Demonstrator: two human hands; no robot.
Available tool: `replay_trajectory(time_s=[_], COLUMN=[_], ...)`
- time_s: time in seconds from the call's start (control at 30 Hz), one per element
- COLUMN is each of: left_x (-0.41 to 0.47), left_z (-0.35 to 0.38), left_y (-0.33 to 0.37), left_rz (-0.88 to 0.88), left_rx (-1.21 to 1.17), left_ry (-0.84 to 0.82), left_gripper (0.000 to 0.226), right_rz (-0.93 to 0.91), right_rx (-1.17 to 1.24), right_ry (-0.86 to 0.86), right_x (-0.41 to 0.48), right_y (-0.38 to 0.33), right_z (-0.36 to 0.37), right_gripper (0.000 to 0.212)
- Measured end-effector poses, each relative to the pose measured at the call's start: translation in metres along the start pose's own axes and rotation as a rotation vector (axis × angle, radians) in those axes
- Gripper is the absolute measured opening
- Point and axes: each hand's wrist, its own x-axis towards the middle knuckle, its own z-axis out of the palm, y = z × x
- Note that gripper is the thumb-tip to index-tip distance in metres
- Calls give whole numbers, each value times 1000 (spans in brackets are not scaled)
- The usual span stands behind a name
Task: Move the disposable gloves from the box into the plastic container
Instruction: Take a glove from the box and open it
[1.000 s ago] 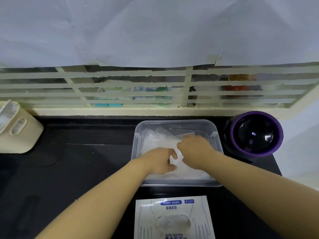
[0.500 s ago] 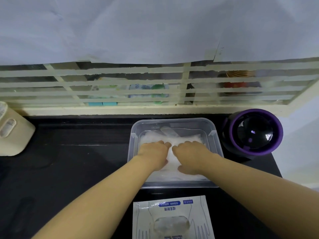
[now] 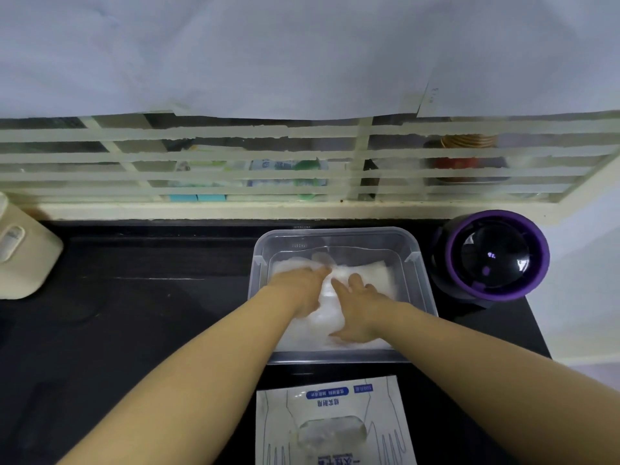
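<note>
A clear plastic container (image 3: pixel 339 234) stands on the black counter, holding a pile of thin translucent disposable gloves (image 3: pixel 375 273). Both my hands are inside it, palms down on the pile. My left hand (image 3: pixel 298 286) lies flat on the left part of the gloves, fingers pointing right. My right hand (image 3: pixel 360 308) presses on the middle, fingers spread toward the far wall. Neither hand grips anything. The white glove box (image 3: pixel 335 421) with blue labels lies just in front of the container, gloves showing in its oval opening.
A purple-rimmed black round object (image 3: pixel 493 256) stands right of the container. A cream-coloured appliance (image 3: pixel 23 253) sits at the far left of the counter. Behind runs a cream ledge under a taped window (image 3: pixel 302 156). The counter's right edge lies near the purple object.
Both hands slid across the glove pile inside the container; the left moved farther in toward the back left and the right spread its fingers. The pile looks flatter.
</note>
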Motion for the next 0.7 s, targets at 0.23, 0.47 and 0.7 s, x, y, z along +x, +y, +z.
replay_trajectory(time_s=[0.23,0.47,0.7], left_x=[-69,-151,-176], left_z=[-25,-4,58], left_y=[0,4,16], left_rz=[67,197,223], left_rx=[-111,-191,-194], left_ry=[274,429,239], left_gripper=[51,33,35], right_rz=[-269,-556,-429], right_rx=[71,-176,-93], right_ry=[431,231,237], right_x=[-82,-139,-115], right_y=[0,-25,-35], right_z=[-36,5,60], right_gripper=[38,30,25])
